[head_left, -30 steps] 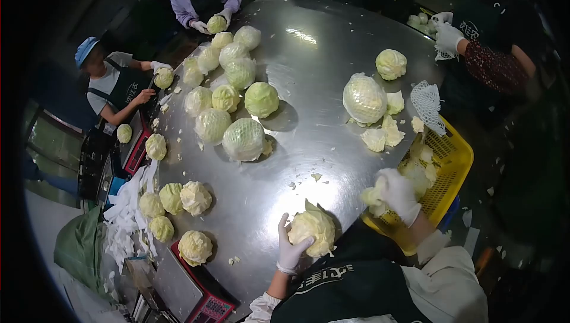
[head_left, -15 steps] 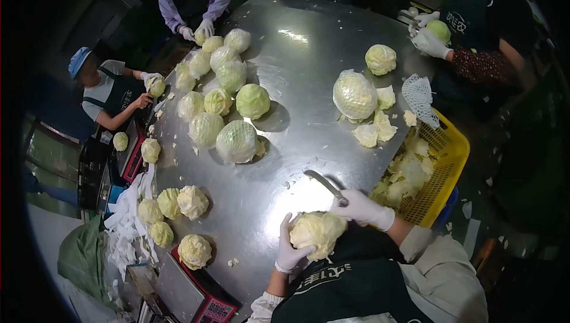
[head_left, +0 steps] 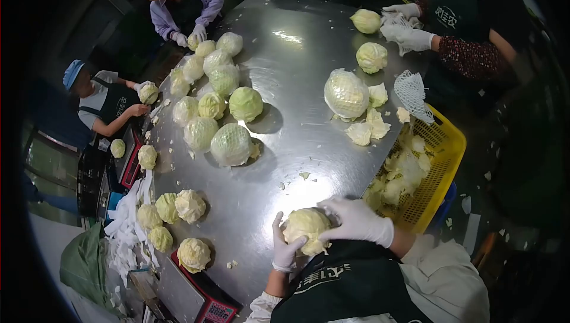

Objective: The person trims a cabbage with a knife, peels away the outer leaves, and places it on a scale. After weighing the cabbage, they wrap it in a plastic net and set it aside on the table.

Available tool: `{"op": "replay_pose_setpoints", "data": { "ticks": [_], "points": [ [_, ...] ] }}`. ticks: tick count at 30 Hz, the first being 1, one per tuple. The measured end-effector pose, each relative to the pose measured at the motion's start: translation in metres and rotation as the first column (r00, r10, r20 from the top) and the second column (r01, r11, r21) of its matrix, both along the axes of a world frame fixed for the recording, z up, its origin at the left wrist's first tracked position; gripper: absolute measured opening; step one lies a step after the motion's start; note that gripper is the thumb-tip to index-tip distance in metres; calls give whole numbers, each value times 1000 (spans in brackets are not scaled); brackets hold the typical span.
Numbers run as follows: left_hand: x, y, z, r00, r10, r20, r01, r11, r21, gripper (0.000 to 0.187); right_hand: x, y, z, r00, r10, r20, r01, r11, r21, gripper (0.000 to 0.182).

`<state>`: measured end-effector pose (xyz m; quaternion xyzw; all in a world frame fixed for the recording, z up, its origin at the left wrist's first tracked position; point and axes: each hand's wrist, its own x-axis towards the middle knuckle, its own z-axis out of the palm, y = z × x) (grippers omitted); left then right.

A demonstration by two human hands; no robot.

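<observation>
A pale, partly trimmed cabbage (head_left: 307,227) is between my gloved hands at the near edge of the steel table. My left hand (head_left: 287,244) cups it from the left, thumb across its lower side. Curved against the right side, my right hand (head_left: 360,221) has its fingers at the upper edge and its thumb lower down. No knife shows; any blade near my right hand would be hidden. Just beyond lies a small leaf scrap (head_left: 304,176).
Netted and bare cabbages (head_left: 232,144) crowd the table's left middle. A wrapped cabbage (head_left: 346,94) and loose leaves (head_left: 369,128) lie right. A yellow crate (head_left: 454,155) holds trimmings. A red scale (head_left: 215,310) stands near left. Three co-workers work around the table, one handling netting (head_left: 399,21).
The knife in my right hand is out of sight, and that hand has come onto the cabbage. The co-worker at right has set a cabbage on the table and now holds netting.
</observation>
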<state>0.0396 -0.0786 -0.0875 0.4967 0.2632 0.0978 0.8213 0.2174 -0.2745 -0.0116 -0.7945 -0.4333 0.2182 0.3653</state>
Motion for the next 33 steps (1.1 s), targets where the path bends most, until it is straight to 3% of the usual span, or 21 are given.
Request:
{"op": "replay_pose_setpoints", "data": {
  "ticks": [1,2,3,5,7,10,13,14,16,18,19,21,22,24,25,27,29,30,31,33],
  "points": [
    [0,-2,-1,996,-72,-47,80,974,212,108,-9,7,1,994,85,65,-84,996,-22,68],
    [1,-4,-1,986,-128,-107,162,897,412,110,-17,12,-1,993,75,86,-76,997,1,50],
    [2,-7,1,986,-127,-107,160,896,414,110,-16,12,-12,993,76,87,-77,997,3,50],
    [4,-12,11,991,-134,-24,136,961,239,113,-8,7,-42,998,57,-31,-48,973,224,32],
    [2,-13,15,992,-126,-32,130,966,223,112,11,-8,-37,981,38,-192,-1,982,187,20],
    [-3,-4,4,982,-187,7,180,957,229,113,39,-35,-53,953,-292,82,293,956,2,20],
    [-5,2,-4,967,-251,42,230,933,275,114,45,-41,-44,920,-368,135,376,926,-32,25],
    [-5,2,-5,960,-277,40,253,919,302,115,39,-36,-41,944,-330,24,331,944,-9,30],
    [-2,2,-2,950,-310,39,281,901,330,117,28,-22,-39,964,-267,8,266,963,47,31],
    [0,2,10,983,-183,2,181,974,133,112,23,-11,-47,986,-166,-28,169,976,138,35],
    [0,1,13,983,-184,2,182,974,136,112,21,-9,-49,986,-167,-28,169,975,142,35],
    [0,-3,17,999,35,11,-29,944,-330,93,16,-2,-45,908,-133,-396,192,975,111,39],
    [1,-4,21,999,36,10,-31,944,-327,93,9,2,-52,789,-108,-604,256,952,165,40],
    [9,-4,28,1000,5,-12,-10,855,-518,76,0,6,-25,763,-88,-640,227,964,138,41],
    [11,-4,30,1000,-10,-18,-3,796,-606,72,-3,8,-26,781,-46,-623,183,971,157,45],
    [10,-10,38,1000,-17,-12,8,856,-517,65,-8,12,-27,809,41,-586,94,976,197,55],
    [10,-12,51,1000,8,15,8,512,-859,63,-16,19,-25,987,27,-159,9,975,223,73],
    [9,-11,48,1000,16,16,6,514,-858,63,-23,19,-19,995,-5,-101,28,974,226,90],
    [9,-9,40,999,18,29,15,535,-845,63,-26,21,-12,995,2,-99,20,974,227,90],
    [7,-10,27,999,24,42,22,552,-833,63,-31,27,5,997,76,5,-76,996,53,100]
  ]
}}
